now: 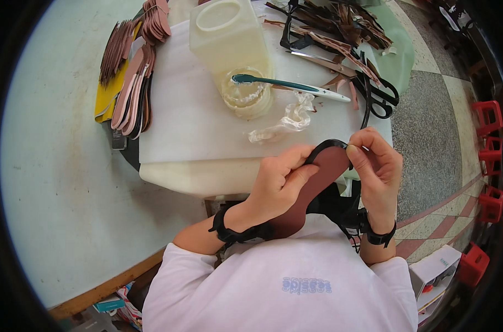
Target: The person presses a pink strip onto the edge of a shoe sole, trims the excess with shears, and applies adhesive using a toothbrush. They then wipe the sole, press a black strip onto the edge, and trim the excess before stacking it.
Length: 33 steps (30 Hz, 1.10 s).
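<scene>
A reddish-brown shoe insole (321, 185) is held tilted in front of my chest. My left hand (274, 185) grips it from the left side, thumb on its face and fingers around behind. A black edging strip (330, 144) curves around the insole's rounded far end. My right hand (379, 166) pinches that strip at the insole's right edge with thumb and forefinger. From my right hand a narrow black length runs up toward the black-handled scissors (367, 88). The insole's near end partly hides behind my left wrist.
A translucent plastic jug (229, 39) lies beyond my hands, a toothbrush (290, 86) across its paste-smeared mouth. Crumpled whitish film (287, 119) is nearby. Strip scraps (340, 25) heap at the far right. Stacked insoles (134, 91) stand at left; red stools (488, 119) line the floor at right.
</scene>
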{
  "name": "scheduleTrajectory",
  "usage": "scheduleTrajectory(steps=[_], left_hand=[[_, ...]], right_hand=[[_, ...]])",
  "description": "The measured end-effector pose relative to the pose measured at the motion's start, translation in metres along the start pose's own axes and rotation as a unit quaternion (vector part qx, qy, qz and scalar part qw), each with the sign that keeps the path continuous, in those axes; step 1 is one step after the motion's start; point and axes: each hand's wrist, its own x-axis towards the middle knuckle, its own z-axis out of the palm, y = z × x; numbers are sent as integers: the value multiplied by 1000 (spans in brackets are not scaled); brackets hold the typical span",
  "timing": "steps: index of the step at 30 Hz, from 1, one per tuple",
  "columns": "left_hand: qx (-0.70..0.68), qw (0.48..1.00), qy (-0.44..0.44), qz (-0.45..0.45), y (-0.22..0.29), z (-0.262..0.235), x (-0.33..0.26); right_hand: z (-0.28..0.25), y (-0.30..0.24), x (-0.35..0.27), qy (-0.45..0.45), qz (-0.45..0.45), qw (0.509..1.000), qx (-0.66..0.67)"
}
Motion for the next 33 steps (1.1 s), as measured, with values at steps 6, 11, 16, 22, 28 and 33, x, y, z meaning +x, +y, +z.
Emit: scheduleTrajectory(steps=[6, 11, 16, 22, 28, 33], left_hand=[[-151, 987, 55, -6, 21, 12, 5], [28, 998, -40, 39, 36, -9, 25], [71, 997, 0, 26, 34, -1, 26], [69, 995, 42, 55, 25, 2, 26], [-6, 998, 42, 35, 22, -2, 27], [3, 998, 59, 6, 30, 3, 27]], right_hand=[[3, -8, 2, -10, -2, 1000, 9], [4, -8, 2, -19, -16, 1000, -1], [8, -1, -3, 8, 15, 997, 79], [15, 10, -14, 75, 28, 991, 110], [19, 18, -20, 98, 6, 989, 113], [27, 19, -25, 123, -4, 988, 97]])
